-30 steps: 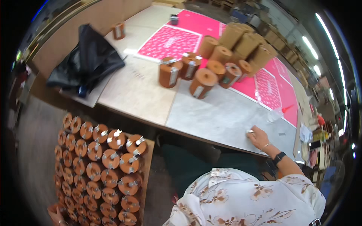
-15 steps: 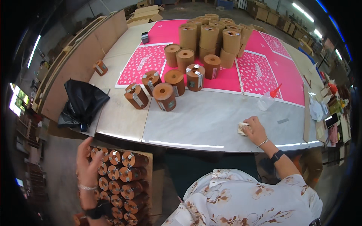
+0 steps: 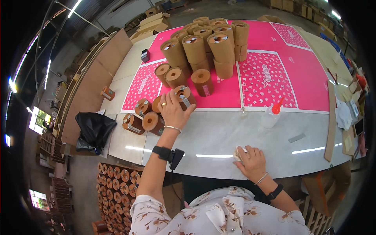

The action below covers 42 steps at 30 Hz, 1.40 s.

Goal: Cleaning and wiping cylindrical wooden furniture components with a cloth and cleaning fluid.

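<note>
Here the left hand [image 3: 172, 111] reaches out over the desk [image 3: 219, 137], fingers spread and resting on top of a brown tape roll [image 3: 184, 96] lying on its side at the edge of the pink printed sheet [image 3: 270, 74]. Palm is down on the roll, fingers draped over it, not yet curled fully around. More tape rolls [image 3: 143, 117] lie just left of and below that hand, touching each other. Beyond the fingertips, a stack of tall cardboard cores [image 3: 207, 43] stands upright. The right hand [image 3: 252, 162] sits near the body at the desk's near edge, pressing down on a crumpled white cloth [image 3: 239, 152], fingers bent over it. A squeeze bottle with red nozzle [image 3: 272, 115] stands beyond the right hand, apart from it. Judgement: to lift cleanly, the left hand should wrap thumb and fingers around the roll's rim before pulling, so neighbouring rolls don't roll off.
</note>
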{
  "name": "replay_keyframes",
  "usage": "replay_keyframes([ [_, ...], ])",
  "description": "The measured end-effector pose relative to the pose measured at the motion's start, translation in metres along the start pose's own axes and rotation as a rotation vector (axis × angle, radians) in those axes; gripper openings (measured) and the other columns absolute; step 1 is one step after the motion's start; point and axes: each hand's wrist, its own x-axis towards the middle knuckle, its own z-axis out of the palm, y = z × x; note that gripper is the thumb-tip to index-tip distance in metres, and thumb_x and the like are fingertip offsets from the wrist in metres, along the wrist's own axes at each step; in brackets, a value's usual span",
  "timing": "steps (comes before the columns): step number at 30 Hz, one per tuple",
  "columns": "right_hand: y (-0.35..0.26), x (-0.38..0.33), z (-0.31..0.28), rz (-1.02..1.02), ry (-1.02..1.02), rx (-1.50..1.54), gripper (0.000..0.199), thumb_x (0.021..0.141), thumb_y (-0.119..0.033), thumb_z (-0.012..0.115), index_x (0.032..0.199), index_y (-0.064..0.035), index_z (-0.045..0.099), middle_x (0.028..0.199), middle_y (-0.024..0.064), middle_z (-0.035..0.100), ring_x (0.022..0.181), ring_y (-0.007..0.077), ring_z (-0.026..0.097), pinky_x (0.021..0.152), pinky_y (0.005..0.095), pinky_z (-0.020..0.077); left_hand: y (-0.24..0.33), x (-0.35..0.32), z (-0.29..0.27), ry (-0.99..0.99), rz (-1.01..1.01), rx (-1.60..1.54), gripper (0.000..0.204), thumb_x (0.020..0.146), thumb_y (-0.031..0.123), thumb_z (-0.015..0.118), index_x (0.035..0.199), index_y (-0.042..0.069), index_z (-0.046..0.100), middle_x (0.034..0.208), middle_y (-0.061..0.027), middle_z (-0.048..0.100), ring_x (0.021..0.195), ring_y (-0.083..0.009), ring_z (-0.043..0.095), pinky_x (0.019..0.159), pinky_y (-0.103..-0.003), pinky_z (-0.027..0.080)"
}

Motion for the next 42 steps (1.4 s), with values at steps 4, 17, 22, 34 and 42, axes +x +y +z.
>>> replay_keyframes([
  [4,0.005,0.001,0.009,0.053,0.014,0.014,0.049,0.073,-0.027,0.073,0.116,-0.0062,0.061,0.105,0.013,0.057,0.086,0.0287,0.054,0.069,0.0398,0.0447,-0.007,0.015,0.021,-0.064,-0.026,0.137,0.083,0.068,0.051,0.077,0.125,-0.001,0.048,0.113,-0.0171,0.057,0.116,-0.0373,0.046,0.101,-0.049,0.03],
  [17,0.04,-0.032,-0.014,0.223,0.136,0.24,0.028,0.077,-0.008,0.067,0.105,-0.0054,0.065,0.092,0.0123,0.057,0.079,0.0288,0.058,0.066,0.0363,0.0506,0.048,-0.052,-0.052,-0.452,0.186,-0.593,0.078,0.064,0.025,0.084,0.127,0.003,0.045,0.121,-0.0176,0.048,0.11,-0.033,0.053,0.091,-0.039,0.046],
  [22,0.069,-0.052,-0.042,0.71,0.216,0.671,0.019,0.084,-0.01,0.065,0.101,-0.0036,0.066,0.088,0.0109,0.06,0.073,0.0242,0.058,0.065,0.0313,0.0478,0.115,-0.057,-0.083,-0.258,0.477,-0.361,0.085,0.066,0.021,0.08,0.137,0.0,0.038,0.135,-0.0232,0.041,0.125,-0.0392,0.041,0.102,-0.046,0.035],
  [34,0.092,-0.047,-0.073,1.193,0.367,1.698,0.027,0.095,-0.015,0.055,0.118,-0.0014,0.06,0.085,-0.0002,0.06,0.064,0.0059,0.05,0.051,0.0195,0.0337,0.222,-0.055,0.067,-0.613,0.063,-1.003,0.093,0.068,0.036,0.081,0.137,-0.007,0.035,0.133,-0.0255,0.045,0.126,-0.038,0.042,0.105,-0.042,0.036],
  [42,0.102,-0.056,-0.074,1.192,0.386,1.68,0.026,0.095,-0.015,0.053,0.118,-0.0025,0.059,0.09,0.0023,0.061,0.068,0.0077,0.053,0.051,0.0209,0.0357,0.239,-0.062,0.056,-0.533,-0.036,-0.989,0.073,0.065,0.03,0.081,0.125,-0.001,0.051,0.12,-0.0189,0.054,0.111,-0.0333,0.053,0.097,-0.042,0.041],
])
